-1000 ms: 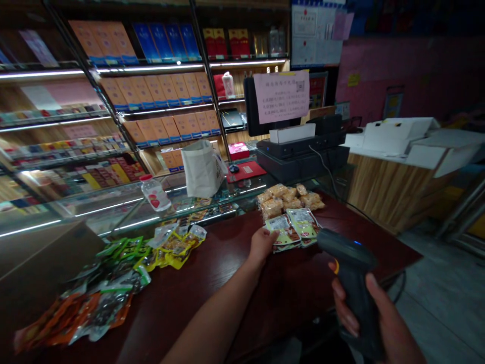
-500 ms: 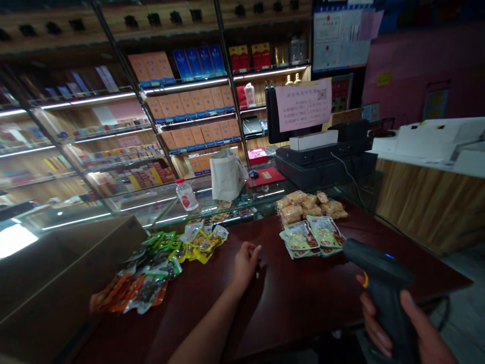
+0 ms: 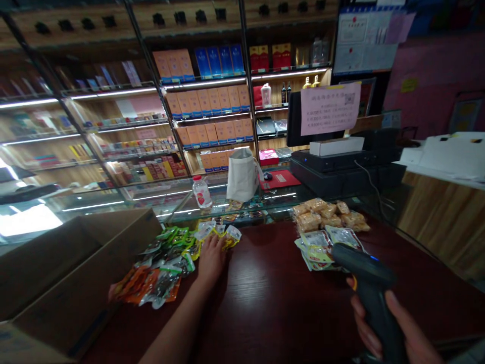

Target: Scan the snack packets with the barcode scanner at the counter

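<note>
My left hand reaches onto the yellow snack packets, its fingers stretched over them and touching. Whether a packet is pinched beneath the fingertips is hidden. Beside these lie green packets, and nearer to me orange packets and clear-fronted dark ones. My right hand is wrapped round the handle of a black barcode scanner with a small blue light, its head pointing left. Just behind the scanner lie flat green-and-white snack packets. Behind those sits a pile of wrapped tan snacks.
An open cardboard box stands at the left of the dark red table. Beyond, a glass counter holds a bottle, a white bag and a red folder. A cash register stands at the back right.
My left hand has moved left from the middle of the table onto the yellow packets. The view has turned left. My right hand keeps hold of the barcode scanner.
</note>
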{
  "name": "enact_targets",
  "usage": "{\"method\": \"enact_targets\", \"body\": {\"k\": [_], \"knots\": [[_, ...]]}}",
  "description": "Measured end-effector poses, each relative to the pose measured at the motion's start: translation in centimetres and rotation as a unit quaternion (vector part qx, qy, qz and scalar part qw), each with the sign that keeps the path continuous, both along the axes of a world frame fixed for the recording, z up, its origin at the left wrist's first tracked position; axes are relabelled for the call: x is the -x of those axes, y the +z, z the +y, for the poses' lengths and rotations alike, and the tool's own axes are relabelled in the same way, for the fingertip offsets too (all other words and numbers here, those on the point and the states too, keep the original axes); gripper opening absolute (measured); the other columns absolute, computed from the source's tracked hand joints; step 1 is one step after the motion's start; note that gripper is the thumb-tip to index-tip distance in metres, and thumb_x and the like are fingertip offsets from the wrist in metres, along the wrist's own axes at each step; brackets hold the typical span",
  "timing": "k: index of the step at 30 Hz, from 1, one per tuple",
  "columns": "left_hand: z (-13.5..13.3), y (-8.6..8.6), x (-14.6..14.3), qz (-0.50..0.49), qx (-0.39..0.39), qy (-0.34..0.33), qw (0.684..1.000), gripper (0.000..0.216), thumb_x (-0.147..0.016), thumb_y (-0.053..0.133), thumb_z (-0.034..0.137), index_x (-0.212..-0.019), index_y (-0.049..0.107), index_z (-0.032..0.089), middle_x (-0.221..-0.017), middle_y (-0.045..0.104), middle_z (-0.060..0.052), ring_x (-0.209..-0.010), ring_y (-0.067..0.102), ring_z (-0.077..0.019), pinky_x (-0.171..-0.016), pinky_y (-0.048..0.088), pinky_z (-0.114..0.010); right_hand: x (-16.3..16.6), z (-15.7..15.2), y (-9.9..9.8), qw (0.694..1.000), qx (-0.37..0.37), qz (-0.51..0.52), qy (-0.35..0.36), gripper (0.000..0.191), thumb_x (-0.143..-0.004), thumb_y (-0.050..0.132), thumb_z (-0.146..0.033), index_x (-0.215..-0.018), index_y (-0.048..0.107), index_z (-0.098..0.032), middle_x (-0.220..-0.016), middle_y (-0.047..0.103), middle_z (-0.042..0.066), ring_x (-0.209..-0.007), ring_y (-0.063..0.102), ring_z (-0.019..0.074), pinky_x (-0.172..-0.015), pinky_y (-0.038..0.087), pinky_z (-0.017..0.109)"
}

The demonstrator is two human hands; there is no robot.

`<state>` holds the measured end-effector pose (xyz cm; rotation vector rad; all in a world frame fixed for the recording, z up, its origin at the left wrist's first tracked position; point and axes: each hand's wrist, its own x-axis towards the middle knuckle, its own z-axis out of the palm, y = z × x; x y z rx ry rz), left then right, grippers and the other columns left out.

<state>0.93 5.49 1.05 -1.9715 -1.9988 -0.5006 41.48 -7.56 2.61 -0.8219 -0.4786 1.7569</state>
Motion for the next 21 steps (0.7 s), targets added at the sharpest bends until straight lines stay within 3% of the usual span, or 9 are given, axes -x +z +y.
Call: {"method": "enact_targets", "body": {"k": [3, 7, 11, 13, 17, 21], "knots": [[-0.2, -0.1, 0.9, -0.065, -0.003, -0.046, 0.997, 0.036, -0.086, 0.053, 0.016, -0.118, 0.068, 0.018, -0.132, 0.064, -0.012, -0.133, 0.048, -0.0303, -0.113, 0.037, -0.046, 0.6, 0.8, -0.2, 1.0, -0.008, -0.004, 0.027, 0.044, -0.075, 0.072, -0.061, -0.099, 0.068, -0.024, -0.068, 0.068, 0.001, -0.042, 0.051, 0.0117, -0.042, 0.041, 0.025], [-2.6, -0.4, 1.0, -0.206, -0.056, -0.112, 0.97, 0.038, -0.087, 0.05, 0.018, -0.121, 0.067, 0.024, -0.135, 0.063, -0.007, -0.133, 0.051, -0.0247, -0.112, 0.039, -0.046, 1.1, 1.6, -0.8, 0.999, 0.012, -0.02, 0.046, 0.047, -0.077, 0.07, -0.062, -0.104, 0.066, -0.023, -0.07, 0.07, 0.002, -0.042, 0.051, 0.0118, -0.043, 0.041, 0.025], [-6.4, -1.1, -0.2, -0.289, 0.047, -0.236, 0.926, 0.036, -0.089, 0.046, 0.019, -0.112, 0.072, 0.029, -0.129, 0.067, -0.004, -0.132, 0.052, -0.0229, -0.109, 0.043, -0.046, 1.5, 2.4, -1.1, 0.998, 0.019, -0.019, 0.057, 0.047, -0.077, 0.07, -0.062, -0.102, 0.067, -0.023, -0.07, 0.07, 0.002, -0.042, 0.051, 0.0117, -0.043, 0.041, 0.025], [-8.2, -1.4, -0.9, -0.313, 0.099, -0.255, 0.909, 0.036, -0.087, 0.047, 0.018, -0.107, 0.074, 0.031, -0.13, 0.067, -0.004, -0.134, 0.049, -0.0232, -0.109, 0.043, -0.045, 1.9, 2.8, -0.9, 0.998, 0.033, -0.022, 0.054, 0.045, -0.077, 0.071, -0.061, -0.102, 0.067, -0.024, -0.07, 0.07, 0.001, -0.043, 0.05, 0.011, -0.043, 0.041, 0.024], [-10.1, -1.8, -1.8, -0.366, 0.124, -0.169, 0.907, 0.041, -0.082, 0.043, 0.015, -0.105, 0.074, 0.027, -0.137, 0.061, -0.005, -0.136, 0.047, -0.0237, -0.114, 0.037, -0.046, 3.3, 3.6, 0.4, 0.995, 0.056, -0.053, 0.063, 0.047, -0.073, 0.074, -0.062, -0.098, 0.068, -0.023, -0.066, 0.068, 0.001, -0.044, 0.05, 0.0115, -0.045, 0.041, 0.024], [-9.4, -1.6, -3.0, -0.341, 0.087, 0.002, 0.936, 0.038, -0.086, 0.05, 0.036, -0.115, 0.067, 0.018, -0.12, 0.068, -0.014, -0.116, 0.061, -0.0287, -0.103, 0.045, -0.045, 5.0, 4.0, 1.6, 0.995, 0.036, -0.083, 0.037, 0.052, -0.065, 0.078, -0.064, -0.093, 0.069, -0.021, -0.067, 0.069, 0.001, -0.041, 0.046, 0.0102, -0.041, 0.037, 0.023]]}}
